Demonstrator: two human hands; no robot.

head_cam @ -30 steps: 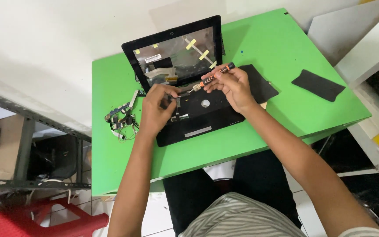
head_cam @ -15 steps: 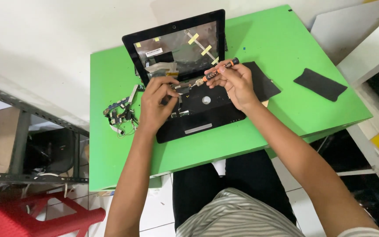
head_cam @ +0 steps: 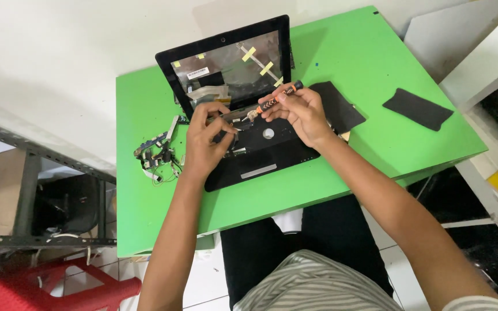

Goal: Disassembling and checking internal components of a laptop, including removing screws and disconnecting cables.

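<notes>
right hand (head_cam: 302, 112) fingers pinched around an orange screwdriver (head_cam: 273, 100), left hand (head_cam: 207, 138) fingers curled together on the laptop (head_cam: 263, 151), loose parts (head_cam: 158, 153) just left of them

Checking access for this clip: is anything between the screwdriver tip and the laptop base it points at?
Nothing visible blocks it. The right hand holds the orange-and-black screwdriver angled down to the laptop base; the left hand rests beside the tip, not across it.

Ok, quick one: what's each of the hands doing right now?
Left hand: fingers curled, pinching a small part on the black laptop base; what part cannot be told.
Right hand: closed on an orange-and-black screwdriver.
</notes>
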